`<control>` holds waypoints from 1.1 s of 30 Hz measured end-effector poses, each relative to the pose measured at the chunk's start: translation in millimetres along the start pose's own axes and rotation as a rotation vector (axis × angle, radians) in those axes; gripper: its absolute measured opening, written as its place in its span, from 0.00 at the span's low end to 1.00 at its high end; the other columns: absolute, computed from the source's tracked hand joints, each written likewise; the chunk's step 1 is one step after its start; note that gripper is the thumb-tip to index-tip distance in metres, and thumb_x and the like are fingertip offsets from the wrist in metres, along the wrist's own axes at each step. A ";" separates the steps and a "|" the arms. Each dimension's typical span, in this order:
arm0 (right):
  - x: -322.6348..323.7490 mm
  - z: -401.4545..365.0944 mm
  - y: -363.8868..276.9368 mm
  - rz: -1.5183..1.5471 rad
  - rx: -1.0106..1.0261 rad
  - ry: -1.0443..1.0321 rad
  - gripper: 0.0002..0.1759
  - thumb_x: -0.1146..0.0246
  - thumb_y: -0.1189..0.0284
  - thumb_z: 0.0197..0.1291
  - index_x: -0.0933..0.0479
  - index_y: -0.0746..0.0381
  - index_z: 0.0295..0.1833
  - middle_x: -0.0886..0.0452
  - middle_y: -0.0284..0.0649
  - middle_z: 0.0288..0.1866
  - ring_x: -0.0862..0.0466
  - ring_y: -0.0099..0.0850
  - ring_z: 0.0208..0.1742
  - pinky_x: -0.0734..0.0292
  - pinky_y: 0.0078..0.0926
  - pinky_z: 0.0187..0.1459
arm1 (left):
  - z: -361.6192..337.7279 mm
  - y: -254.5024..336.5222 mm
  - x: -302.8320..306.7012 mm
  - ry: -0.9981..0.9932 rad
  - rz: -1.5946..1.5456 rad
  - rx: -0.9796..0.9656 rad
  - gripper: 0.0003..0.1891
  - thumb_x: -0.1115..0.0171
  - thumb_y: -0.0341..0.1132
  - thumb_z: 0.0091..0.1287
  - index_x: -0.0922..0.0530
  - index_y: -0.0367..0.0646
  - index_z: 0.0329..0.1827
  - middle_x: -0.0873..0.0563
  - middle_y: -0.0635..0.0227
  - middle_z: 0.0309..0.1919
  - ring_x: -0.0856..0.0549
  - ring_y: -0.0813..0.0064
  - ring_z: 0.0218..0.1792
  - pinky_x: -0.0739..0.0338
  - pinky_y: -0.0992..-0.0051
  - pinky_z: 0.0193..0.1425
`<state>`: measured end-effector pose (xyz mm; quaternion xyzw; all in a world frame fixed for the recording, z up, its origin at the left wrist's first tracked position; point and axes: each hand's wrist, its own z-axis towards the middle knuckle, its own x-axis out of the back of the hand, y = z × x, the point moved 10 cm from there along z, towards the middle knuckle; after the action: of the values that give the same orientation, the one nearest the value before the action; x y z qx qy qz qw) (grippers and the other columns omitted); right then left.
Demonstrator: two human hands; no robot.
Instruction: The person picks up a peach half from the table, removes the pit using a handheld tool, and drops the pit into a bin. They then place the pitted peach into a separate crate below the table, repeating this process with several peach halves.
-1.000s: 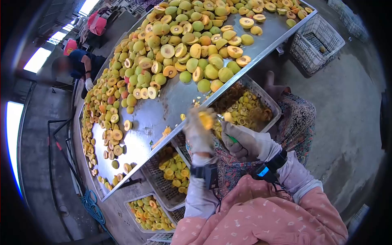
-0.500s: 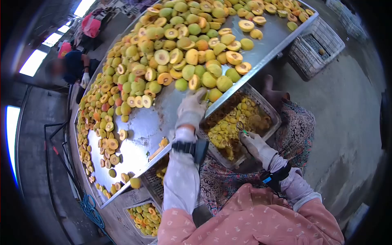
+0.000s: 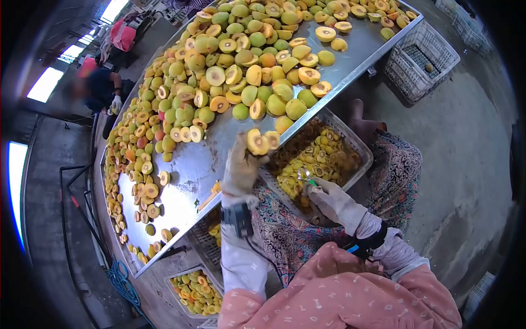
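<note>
My gloved left hand [image 3: 241, 167] is raised at the near edge of the metal table, closed on halved peach pieces [image 3: 257, 142] whose orange cut faces show. My gloved right hand [image 3: 335, 204] is over the near side of a plastic crate [image 3: 361, 164]. It grips a small green-handled tool [image 3: 310, 181] with a shiny metal tip. Beneath the tool, the crate contains yellow scraps and brown pits [image 3: 323, 156]. Beyond my left hand, whole and halved peaches [image 3: 219, 77] are heaped across the metal table [image 3: 219, 137].
A white crate [image 3: 422, 63] stands on the floor at right. Another crate of peach halves [image 3: 194, 290] is below the table's near side. At far left another person's gloved hand [image 3: 115, 104] is by the table, near black metal bars [image 3: 63, 219] and blue rope [image 3: 123, 282].
My left hand has drawn back from the heap toward me and now holds up peach pieces. My right hand has shifted slightly left with the green-handled tool.
</note>
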<state>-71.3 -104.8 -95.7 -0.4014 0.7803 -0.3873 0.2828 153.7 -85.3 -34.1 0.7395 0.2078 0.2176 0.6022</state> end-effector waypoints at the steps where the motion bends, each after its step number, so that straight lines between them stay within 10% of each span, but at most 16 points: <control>1: -1.7 22.0 13.6 -0.024 0.278 0.116 0.14 0.46 0.63 0.74 0.25 0.62 0.52 0.28 0.27 0.30 0.32 0.15 0.30 0.34 0.14 0.32 | -21.3 31.6 -16.5 0.000 0.009 -0.209 0.16 0.44 0.36 0.77 0.25 0.35 0.61 0.13 0.63 0.43 0.15 0.77 0.40 0.17 0.77 0.45; 7: -23.3 -18.2 -70.1 -0.183 0.497 0.195 0.15 0.46 0.63 0.73 0.22 0.65 0.49 0.23 0.31 0.33 0.27 0.19 0.34 0.28 0.20 0.37 | -67.8 32.2 -56.9 0.041 -0.415 -0.032 0.30 0.65 0.52 0.83 0.24 0.32 0.60 0.13 0.64 0.41 0.17 0.77 0.35 0.20 0.78 0.41; 10: -20.8 -24.1 -69.5 -0.259 0.534 0.353 0.17 0.46 0.62 0.74 0.22 0.66 0.48 0.21 0.32 0.33 0.25 0.20 0.35 0.26 0.22 0.39 | -81.2 45.2 -53.4 0.158 -0.148 -0.177 0.37 0.72 0.58 0.81 0.24 0.32 0.60 0.13 0.63 0.41 0.17 0.77 0.37 0.22 0.78 0.41; 21: -54.6 -28.1 -67.2 0.243 0.310 0.030 0.19 0.48 0.58 0.77 0.22 0.63 0.43 0.24 0.29 0.31 0.28 0.19 0.29 0.29 0.19 0.33 | -111.1 70.8 -43.2 0.242 -0.149 -0.305 0.30 0.66 0.54 0.81 0.22 0.35 0.55 0.13 0.62 0.40 0.18 0.77 0.39 0.23 0.77 0.47; 23: -56.8 -24.5 -60.0 0.186 0.250 0.045 0.21 0.43 0.56 0.72 0.21 0.65 0.50 0.18 0.44 0.32 0.20 0.28 0.33 0.25 0.33 0.37 | -113.8 72.9 -39.6 0.275 -0.181 -0.316 0.30 0.65 0.54 0.81 0.21 0.35 0.54 0.13 0.62 0.40 0.18 0.77 0.39 0.23 0.76 0.47; 33: -52.9 -53.9 -109.5 -0.412 0.484 0.250 0.22 0.45 0.53 0.72 0.21 0.62 0.48 0.17 0.54 0.36 0.17 0.56 0.42 0.23 0.49 0.42 | -120.6 79.2 -32.2 0.368 -0.017 -0.406 0.27 0.64 0.50 0.82 0.21 0.36 0.51 0.13 0.61 0.35 0.17 0.76 0.35 0.21 0.75 0.45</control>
<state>-39.9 -81.2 31.4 -0.4213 0.5971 -0.6563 0.1878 61.9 -22.1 63.1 0.5501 0.2721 0.3802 0.6920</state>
